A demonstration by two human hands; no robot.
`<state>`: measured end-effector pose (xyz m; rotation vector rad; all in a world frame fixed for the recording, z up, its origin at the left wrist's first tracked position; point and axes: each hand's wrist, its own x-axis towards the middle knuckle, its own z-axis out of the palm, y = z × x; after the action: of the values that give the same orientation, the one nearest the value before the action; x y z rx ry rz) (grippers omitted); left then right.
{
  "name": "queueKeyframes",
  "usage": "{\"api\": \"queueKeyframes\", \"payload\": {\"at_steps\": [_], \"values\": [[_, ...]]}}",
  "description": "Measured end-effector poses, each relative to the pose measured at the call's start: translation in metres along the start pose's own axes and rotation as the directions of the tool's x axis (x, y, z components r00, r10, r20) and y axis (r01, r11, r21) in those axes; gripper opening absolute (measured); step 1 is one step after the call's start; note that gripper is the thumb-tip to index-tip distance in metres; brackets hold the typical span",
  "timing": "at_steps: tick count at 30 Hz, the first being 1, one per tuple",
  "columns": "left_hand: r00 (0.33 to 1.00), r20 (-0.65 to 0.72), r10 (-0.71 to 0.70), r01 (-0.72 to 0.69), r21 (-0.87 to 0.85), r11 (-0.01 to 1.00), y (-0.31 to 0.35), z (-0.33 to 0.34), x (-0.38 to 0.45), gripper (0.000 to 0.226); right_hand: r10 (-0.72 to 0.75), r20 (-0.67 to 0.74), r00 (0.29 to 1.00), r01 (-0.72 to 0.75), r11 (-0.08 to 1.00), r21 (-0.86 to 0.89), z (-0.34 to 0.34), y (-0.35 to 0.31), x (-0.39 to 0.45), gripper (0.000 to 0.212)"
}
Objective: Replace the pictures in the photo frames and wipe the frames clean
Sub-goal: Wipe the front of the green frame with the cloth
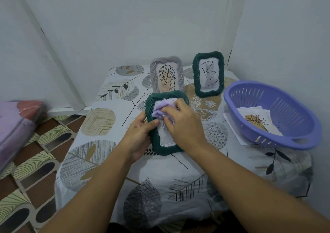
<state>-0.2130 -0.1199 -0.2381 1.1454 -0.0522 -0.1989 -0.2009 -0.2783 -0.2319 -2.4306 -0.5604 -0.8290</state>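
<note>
Our left hand (pixel 138 133) grips the green frame (pixel 165 123) by its left edge, tilted above the table (pixel 100 161); we should brace it firmly. Our right hand (pixel 180 123) pinches the cloth (pixel 160 110) against the glass; wipe outward into the woven, ridged rim. Two frames stand behind, a basket (pixel 278 115) at right.

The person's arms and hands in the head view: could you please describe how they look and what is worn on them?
Both forearms are bare up to the frame's lower edge, with no sleeves visible. The left hand and right hand wear no gloves. No rings, watch or bracelet show. The fingers carry no visible markings.
</note>
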Motion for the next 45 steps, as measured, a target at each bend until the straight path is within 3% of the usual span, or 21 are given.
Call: {"api": "queueKeyframes", "payload": {"at_steps": [6,11,16,22,28,34,40,45], "values": [[1.000,-0.004,-0.010,0.010,0.007,1.000,0.000,0.000,0.001,0.043,0.121,-0.072,0.990,-0.119,0.992,0.028,-0.006,0.012,0.018,0.018],[1.000,0.003,-0.011,0.011,0.006,1.000,0.001,0.000,0.001,0.041,-0.071,0.016,0.997,0.072,0.996,-0.053,-0.003,0.005,0.000,0.014],[1.000,-0.002,-0.012,0.012,0.000,1.000,0.000,0.001,0.003,0.041,0.031,-0.060,0.998,-0.033,0.999,-0.038,-0.006,0.011,0.020,0.018],[1.000,0.004,-0.010,0.010,0.018,1.000,0.000,0.000,0.001,0.042,-0.126,0.052,0.991,0.129,0.989,-0.066,-0.002,0.005,-0.005,0.016],[1.000,-0.007,-0.013,0.013,0.029,0.999,-0.002,-0.002,0.004,0.044,-0.007,-0.045,0.999,0.003,0.997,-0.072,-0.008,0.011,0.021,0.019],[1.000,-0.012,-0.016,0.017,0.028,0.999,-0.001,-0.002,0.003,0.042,-0.088,0.036,0.995,0.090,0.993,-0.072,-0.005,0.008,-0.010,0.018],[0.999,-0.033,-0.023,0.024,0.036,0.999,-0.003,-0.002,0.003,0.042,0.135,-0.078,0.988,-0.135,0.991,-0.001,-0.006,0.018,0.012,0.017],[0.999,-0.028,-0.022,0.023,0.038,0.999,-0.003,-0.002,0.003,0.041,0.023,0.003,1.000,-0.023,1.000,-0.013,-0.003,0.013,-0.013,0.018]]}}
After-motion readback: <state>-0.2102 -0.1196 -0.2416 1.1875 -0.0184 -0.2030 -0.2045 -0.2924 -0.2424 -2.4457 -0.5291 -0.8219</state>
